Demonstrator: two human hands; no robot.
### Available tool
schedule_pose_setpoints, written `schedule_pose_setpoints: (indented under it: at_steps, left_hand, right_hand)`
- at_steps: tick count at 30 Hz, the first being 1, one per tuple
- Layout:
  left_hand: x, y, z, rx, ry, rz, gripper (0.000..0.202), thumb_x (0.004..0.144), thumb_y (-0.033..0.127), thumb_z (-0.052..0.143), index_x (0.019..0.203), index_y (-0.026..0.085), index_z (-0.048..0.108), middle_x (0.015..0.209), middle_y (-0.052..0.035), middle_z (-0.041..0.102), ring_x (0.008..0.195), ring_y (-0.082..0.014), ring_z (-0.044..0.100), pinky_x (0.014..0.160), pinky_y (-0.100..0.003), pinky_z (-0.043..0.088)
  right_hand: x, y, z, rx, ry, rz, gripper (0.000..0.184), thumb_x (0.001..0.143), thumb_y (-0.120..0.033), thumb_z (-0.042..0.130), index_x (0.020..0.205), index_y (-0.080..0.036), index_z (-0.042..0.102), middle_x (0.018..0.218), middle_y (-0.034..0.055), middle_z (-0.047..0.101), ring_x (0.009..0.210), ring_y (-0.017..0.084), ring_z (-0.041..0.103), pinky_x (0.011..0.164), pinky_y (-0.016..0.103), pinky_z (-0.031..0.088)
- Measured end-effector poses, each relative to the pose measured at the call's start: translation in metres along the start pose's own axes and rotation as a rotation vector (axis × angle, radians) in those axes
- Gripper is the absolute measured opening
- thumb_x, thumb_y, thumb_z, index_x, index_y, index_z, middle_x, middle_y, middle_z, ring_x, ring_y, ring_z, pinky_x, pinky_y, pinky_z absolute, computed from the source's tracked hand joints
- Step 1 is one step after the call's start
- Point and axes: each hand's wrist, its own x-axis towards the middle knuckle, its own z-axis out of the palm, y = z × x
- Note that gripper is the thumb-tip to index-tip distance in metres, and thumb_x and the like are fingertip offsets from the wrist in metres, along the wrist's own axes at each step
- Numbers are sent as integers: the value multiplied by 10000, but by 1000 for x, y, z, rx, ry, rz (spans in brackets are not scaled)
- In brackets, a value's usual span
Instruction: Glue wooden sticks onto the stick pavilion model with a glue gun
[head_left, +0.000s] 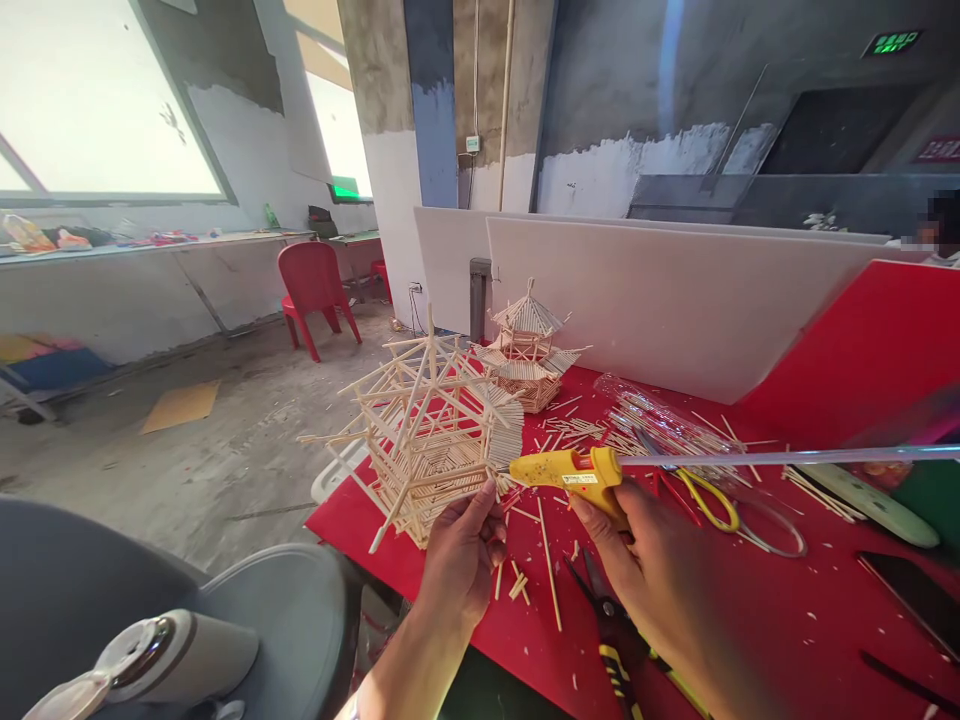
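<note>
My right hand (637,555) is wrapped round the handle of a yellow hot glue gun (551,470), with a long clear glue stick (757,458) running out of its back. The gun's nozzle points left, close to the fingertips of my left hand (466,550). Thumb and finger of that hand are pinched at the near right edge of a pavilion model (427,420) built from thin wooden sticks; what lies between them is too small to make out. The model has an open roof frame, with a slatted roof panel (506,435) on its right side.
A finished-looking stick pagoda (529,350) stands behind. On the red table (787,600) lie loose sticks (550,565), black-bladed scissors (600,590), yellow-handled scissors (709,500), a plastic bag of sticks (667,420) and a phone (911,600). A grey chair (292,600) holds a white bottle (180,655).
</note>
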Motion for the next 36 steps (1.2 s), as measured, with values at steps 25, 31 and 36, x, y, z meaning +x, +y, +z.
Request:
schedule_pose_setpoints:
  at_steps: [25, 31, 36]
  left_hand:
    - [0, 6, -2, 102, 66, -102, 201, 761, 251, 791, 825, 120, 653, 649, -28, 687, 391, -100, 600, 269, -137, 342]
    - [2, 3, -3, 90, 66, -62, 223, 720, 257, 826, 753, 116, 657, 616, -23, 676, 399, -94, 602, 281, -129, 340]
    - [3, 2, -5, 88, 33, -36, 282, 667, 294, 865, 733, 117, 655, 597, -15, 661, 401, -90, 593, 290, -132, 349]
  right_hand:
    - [24, -14, 11, -322, 95, -219, 236, 923, -401, 559, 1030, -193, 592, 879, 47, 702, 737, 194, 690, 609, 290, 469]
    - [24, -15, 12, -344, 77, -228, 182, 881, -294, 554, 1031, -194, 582, 983, 64, 708, 743, 197, 685, 641, 308, 485]
    - [25, -14, 14, -384, 82, -221, 200, 838, -263, 552, 1023, -195, 581, 956, 61, 699, 707, 202, 677, 613, 312, 480]
